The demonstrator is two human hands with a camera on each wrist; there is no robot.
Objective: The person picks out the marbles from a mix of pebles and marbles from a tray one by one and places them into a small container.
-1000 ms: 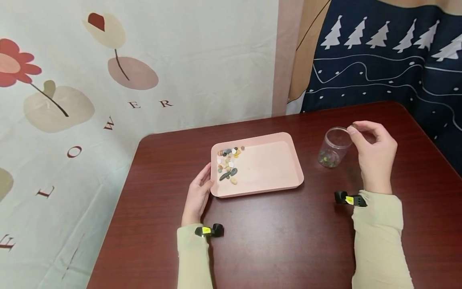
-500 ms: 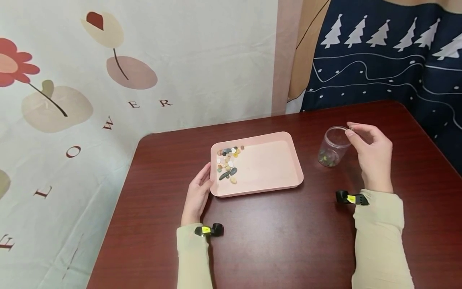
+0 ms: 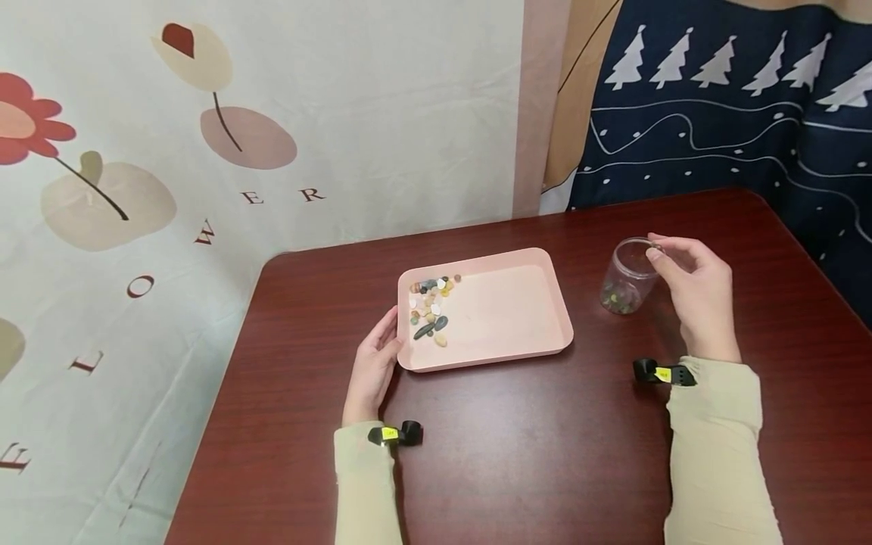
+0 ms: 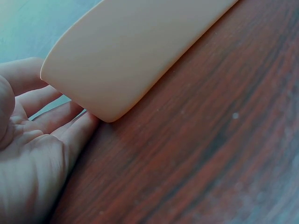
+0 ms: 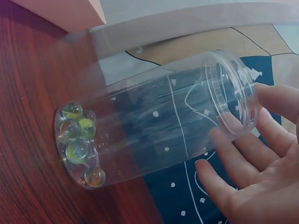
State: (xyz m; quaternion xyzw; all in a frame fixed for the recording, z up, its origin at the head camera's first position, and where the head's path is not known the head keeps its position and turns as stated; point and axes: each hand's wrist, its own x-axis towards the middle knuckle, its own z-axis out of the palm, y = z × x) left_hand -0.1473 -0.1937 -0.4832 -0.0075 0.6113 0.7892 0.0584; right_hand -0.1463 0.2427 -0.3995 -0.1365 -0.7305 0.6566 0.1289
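A pink tray lies on the table, with several small coloured stones gathered at its left end. My left hand holds that end; in the left wrist view its fingers lie against the tray's end wall. To the right stands an upright clear plastic jar with several glass marbles on its bottom. At the jar's rim, my right hand pinches a small brownish thing, apparently a marble, mostly hidden by thumb and fingertips.
The dark red wooden table reaches back to a pale flower-print cloth. A navy tree-print cloth hangs behind the jar. Each wrist wears a black strap camera.
My right hand has shifted slightly left and down, bringing its fingertips to the jar's rim. The left hand, tray, stones and jar have stayed put.
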